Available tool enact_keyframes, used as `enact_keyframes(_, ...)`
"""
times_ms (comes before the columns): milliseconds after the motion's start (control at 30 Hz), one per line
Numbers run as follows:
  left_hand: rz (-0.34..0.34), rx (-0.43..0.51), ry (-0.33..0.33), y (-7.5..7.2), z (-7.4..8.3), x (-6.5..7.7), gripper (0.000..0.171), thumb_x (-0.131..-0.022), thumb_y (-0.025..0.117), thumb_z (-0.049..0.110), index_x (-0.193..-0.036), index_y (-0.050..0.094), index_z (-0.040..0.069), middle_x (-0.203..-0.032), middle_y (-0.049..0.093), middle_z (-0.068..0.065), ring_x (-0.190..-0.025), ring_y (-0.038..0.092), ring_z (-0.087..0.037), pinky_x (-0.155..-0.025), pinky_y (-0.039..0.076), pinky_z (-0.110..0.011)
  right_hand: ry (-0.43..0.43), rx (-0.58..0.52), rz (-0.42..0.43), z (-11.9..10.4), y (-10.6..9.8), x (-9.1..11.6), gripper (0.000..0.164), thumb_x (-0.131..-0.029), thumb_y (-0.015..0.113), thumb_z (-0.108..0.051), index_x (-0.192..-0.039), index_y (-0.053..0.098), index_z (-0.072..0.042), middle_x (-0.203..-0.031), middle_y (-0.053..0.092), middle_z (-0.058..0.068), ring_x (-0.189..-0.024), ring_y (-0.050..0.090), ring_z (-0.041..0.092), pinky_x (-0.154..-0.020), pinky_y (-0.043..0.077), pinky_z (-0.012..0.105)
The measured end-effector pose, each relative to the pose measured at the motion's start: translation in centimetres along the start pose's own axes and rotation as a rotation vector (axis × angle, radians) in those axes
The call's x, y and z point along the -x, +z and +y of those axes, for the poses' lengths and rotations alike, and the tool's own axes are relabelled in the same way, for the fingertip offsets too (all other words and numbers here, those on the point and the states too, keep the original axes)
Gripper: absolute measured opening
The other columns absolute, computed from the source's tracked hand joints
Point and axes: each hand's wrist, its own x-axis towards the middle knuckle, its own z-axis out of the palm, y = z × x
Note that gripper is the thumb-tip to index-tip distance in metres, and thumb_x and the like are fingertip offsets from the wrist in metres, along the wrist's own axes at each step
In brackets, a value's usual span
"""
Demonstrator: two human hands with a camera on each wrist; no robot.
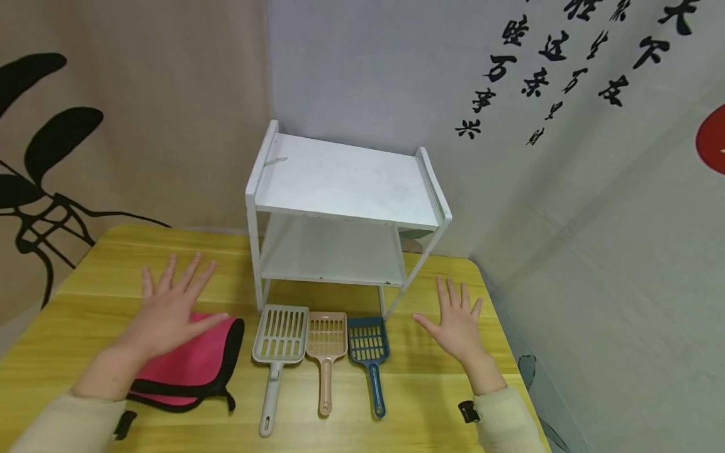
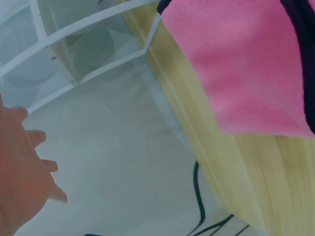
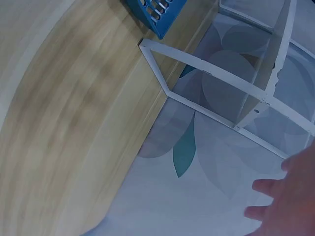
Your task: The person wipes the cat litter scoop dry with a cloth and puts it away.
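Note:
Both hands hold nothing. My left hand (image 1: pixel 170 314) is spread, fingers pointing forward, over the folded pink cloth with black edging (image 1: pixel 192 362) at the table's left. To the right of the scoops, my right hand (image 1: pixel 455 324) has its fingers fanned out too. Three slotted litter scoops lie side by side between the hands, handles toward me: a grey-white one (image 1: pixel 273 371), a beige one (image 1: pixel 326 352) and a dark blue one (image 1: pixel 370 362). In the right wrist view, part of the blue scoop (image 3: pixel 156 14) shows at the top.
A white two-tier shelf (image 1: pixel 345 182) stands at the back of the wooden table (image 1: pixel 430 390), just behind the scoops. Hanging cloth with black writing (image 1: pixel 532 82) and a printed chair and leaves closes off the back and sides.

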Motion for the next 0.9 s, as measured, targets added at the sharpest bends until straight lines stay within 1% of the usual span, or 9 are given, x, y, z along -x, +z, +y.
enact_keyframes(167, -0.015, 0.066, -0.041, 0.2, -0.9, 0.3, 0.102, -0.082, 0.062, 0.056, -0.151, 0.000, 0.014, -0.153, 0.005, -0.028, -0.137, -0.012, -0.053, -0.096, -0.024, -0.068, 0.044, -0.083, 0.021, 0.3, 0.5, 0.2, 0.099, -0.081, 0.063, -0.055, -0.150, 0.011, -0.005, -0.150, 0.025, 0.023, -0.136, 0.023, 0.046, -0.104, 0.018, 0.068)
enact_keyframes(233, -0.018, 0.086, -0.062, 0.4, -1.4, 0.6, 0.106, -0.080, 0.064, 0.056, -0.151, -0.001, 0.013, -0.152, 0.009, -0.030, -0.136, -0.009, -0.054, -0.096, -0.023, -0.069, 0.068, -0.134, 0.020, 0.5, 0.8, 0.4, 0.102, -0.079, 0.065, -0.055, -0.150, 0.010, -0.005, -0.148, 0.028, 0.025, -0.133, 0.028, 0.046, -0.103, 0.026, 0.065)
enact_keyframes(267, -0.019, 0.092, -0.072, 0.5, -1.7, 0.7, 0.108, -0.078, 0.065, 0.057, -0.151, -0.001, 0.012, -0.151, 0.010, -0.031, -0.136, -0.007, -0.055, -0.096, -0.023, -0.070, 0.080, -0.169, 0.017, 0.5, 1.0, 0.5, 0.103, -0.079, 0.066, -0.055, -0.150, 0.010, -0.006, -0.148, 0.028, 0.026, -0.133, 0.029, 0.046, -0.103, 0.028, 0.064)
enact_keyframes(433, -0.030, 0.123, -0.124, 1.1, -3.0, 1.3, 0.116, -0.073, 0.069, 0.060, -0.151, -0.001, 0.011, -0.151, 0.012, -0.031, -0.132, 0.004, -0.060, -0.097, -0.019, -0.071, 0.152, -0.368, -0.028, 0.7, 2.1, 1.0, 0.105, -0.078, 0.070, -0.050, -0.150, 0.008, -0.005, -0.147, 0.028, 0.026, -0.133, 0.032, 0.043, -0.103, 0.032, 0.060)
enact_keyframes(567, -0.052, 0.127, -0.158, 1.8, -4.2, 2.0, 0.119, -0.071, 0.070, 0.061, -0.151, -0.002, 0.010, -0.150, 0.011, -0.031, -0.130, 0.008, -0.062, -0.096, -0.013, -0.075, 0.201, -0.497, -0.074, 0.7, 3.2, 1.4, 0.099, -0.080, 0.070, -0.046, -0.148, 0.013, -0.001, -0.145, 0.030, 0.027, -0.130, 0.034, 0.043, -0.100, 0.035, 0.058)
enact_keyframes(733, -0.094, 0.139, -0.200, 2.5, -5.4, 2.8, 0.121, -0.070, 0.071, 0.060, -0.150, -0.003, 0.009, -0.151, 0.009, -0.031, -0.130, 0.008, -0.061, -0.095, -0.007, -0.077, 0.238, -0.563, -0.123, 0.6, 4.3, 1.9, 0.092, -0.083, 0.069, -0.042, -0.146, 0.018, 0.000, -0.141, 0.036, 0.028, -0.125, 0.040, 0.045, -0.095, 0.041, 0.056)
enact_keyframes(800, -0.117, 0.151, -0.214, 2.7, -5.7, 3.0, 0.121, -0.071, 0.071, 0.060, -0.150, -0.005, 0.008, -0.151, 0.008, -0.032, -0.130, 0.007, -0.062, -0.095, -0.007, -0.077, 0.253, -0.584, -0.140, 0.6, 4.7, 2.1, 0.089, -0.083, 0.068, -0.041, -0.145, 0.020, 0.001, -0.139, 0.039, 0.028, -0.124, 0.042, 0.044, -0.094, 0.042, 0.055)
enact_keyframes(900, -0.119, 0.176, -0.236, 3.1, -6.3, 3.3, 0.121, -0.071, 0.071, 0.060, -0.150, -0.003, 0.006, -0.148, 0.013, -0.034, -0.127, 0.012, -0.062, -0.095, -0.005, -0.077, 0.278, -0.623, -0.164, 0.7, 5.5, 2.3, 0.085, -0.084, 0.068, -0.040, -0.144, 0.024, 0.001, -0.136, 0.042, 0.027, -0.121, 0.045, 0.042, -0.092, 0.045, 0.053)
